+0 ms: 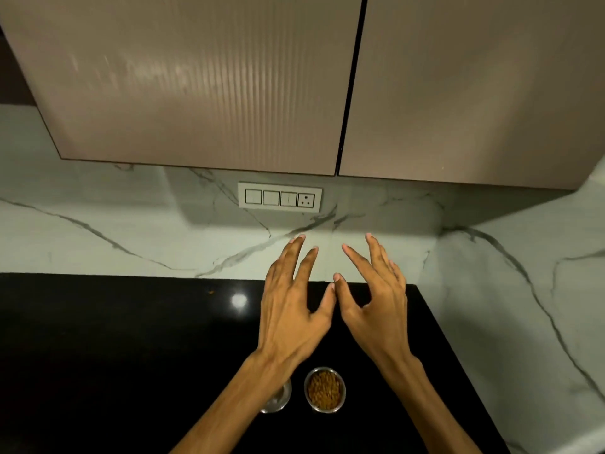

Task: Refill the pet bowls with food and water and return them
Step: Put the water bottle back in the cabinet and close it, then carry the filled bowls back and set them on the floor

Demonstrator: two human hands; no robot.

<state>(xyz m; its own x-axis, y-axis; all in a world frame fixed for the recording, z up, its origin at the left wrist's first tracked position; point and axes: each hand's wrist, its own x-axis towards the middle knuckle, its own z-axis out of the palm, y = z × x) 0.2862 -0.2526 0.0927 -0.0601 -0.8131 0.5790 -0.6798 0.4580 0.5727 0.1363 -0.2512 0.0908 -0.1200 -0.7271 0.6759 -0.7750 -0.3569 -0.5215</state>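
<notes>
Both the left hand [288, 309] and the right hand [376, 299] hover with fingers spread, each grip apart and holding nothing, above the glossy black stone bench [114, 355]. The small round steel bowl of brown kibble [324, 389] sits nearer me, just beside a second steel bowl [278, 399] half hidden under the left forearm. I reckon a careless forearm could knock that hidden bowl and slop whatever it holds.

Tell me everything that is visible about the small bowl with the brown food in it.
The food bowl is small, round and looks like shiny metal. It stands upright on the black countertop, near the front edge, and holds brown dry pellets almost to its rim. Nothing touches it: both forearms pass beside it. A second bowl, partly hidden under the left forearm, stands close on its left.
</notes>
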